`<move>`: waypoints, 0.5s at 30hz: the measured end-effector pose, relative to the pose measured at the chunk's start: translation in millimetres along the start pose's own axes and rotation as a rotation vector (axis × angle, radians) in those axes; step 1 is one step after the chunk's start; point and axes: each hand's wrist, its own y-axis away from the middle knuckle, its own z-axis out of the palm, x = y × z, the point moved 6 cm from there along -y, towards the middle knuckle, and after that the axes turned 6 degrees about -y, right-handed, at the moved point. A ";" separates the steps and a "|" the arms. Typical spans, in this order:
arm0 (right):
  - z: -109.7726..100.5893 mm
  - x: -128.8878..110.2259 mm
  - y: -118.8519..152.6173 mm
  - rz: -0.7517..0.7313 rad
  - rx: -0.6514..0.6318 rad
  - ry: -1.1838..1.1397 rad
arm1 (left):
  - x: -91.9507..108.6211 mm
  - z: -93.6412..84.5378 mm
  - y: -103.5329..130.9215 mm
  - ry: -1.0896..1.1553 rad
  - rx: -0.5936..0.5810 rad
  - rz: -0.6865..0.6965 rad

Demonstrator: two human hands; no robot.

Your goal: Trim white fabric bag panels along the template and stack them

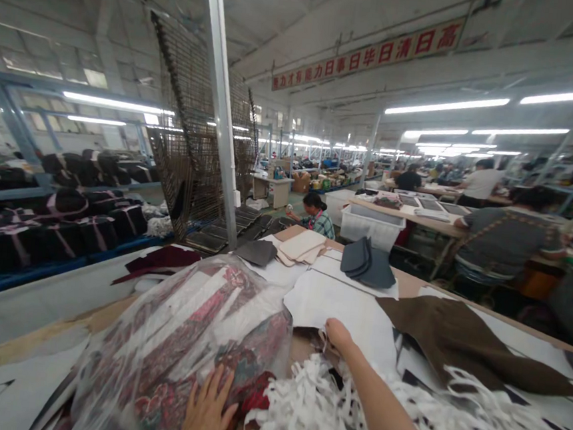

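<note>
My left hand [208, 409] lies with spread fingers on a large clear plastic bag [180, 339] of red patterned fabric at the lower left. My right hand [337, 335] is closed on a thin pale strip [324, 344], beside the white sheet [343, 307] in the middle of the table. Below it, a tangled heap of white strips [315, 405] spreads along the front edge towards the right.
Dark grey pieces [367, 262] and cream pieces [301, 246] lie at the table's far end. Brown fabric [467, 331] lies at the right. A white bin [372, 226] and a crouching person [319, 218] are beyond. A metal post [223, 109] stands left of centre.
</note>
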 end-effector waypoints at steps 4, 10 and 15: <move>-8.4 -15.9 1.7 -0.062 -0.063 -0.037 | 3.1 -8.9 0.8 0.016 -0.072 -0.020; 38.3 -65.4 16.1 -0.098 0.046 0.040 | 2.8 -5.6 0.4 0.045 -0.114 -0.006; 64.5 -73.1 7.4 -0.097 0.185 0.154 | 1.1 -0.2 -0.4 0.069 -0.118 0.014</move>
